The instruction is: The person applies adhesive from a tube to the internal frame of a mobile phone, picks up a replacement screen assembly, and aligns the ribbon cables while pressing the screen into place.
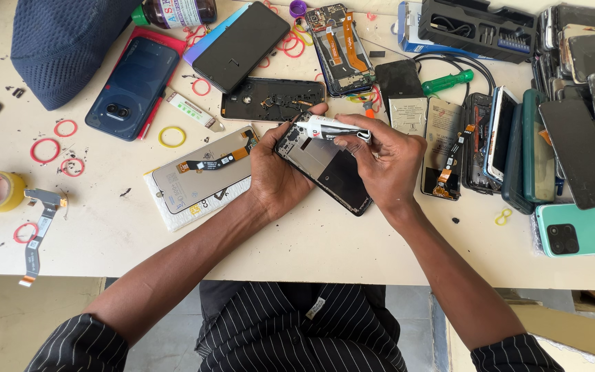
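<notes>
Head view: glue tube at a bare phone frame.
Left hand (275,169) gripped the frame (325,169) above the counter (325,248); right hand (380,162) pinched the white tube (328,128) at its top edge, screen panel (201,172) not yet fitted.

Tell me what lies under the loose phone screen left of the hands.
The phone screen rests face down on a white foam pad, whose edges show below and left. Whatever the pad covers is hidden. The left hand overlaps the screen's right end.
</notes>
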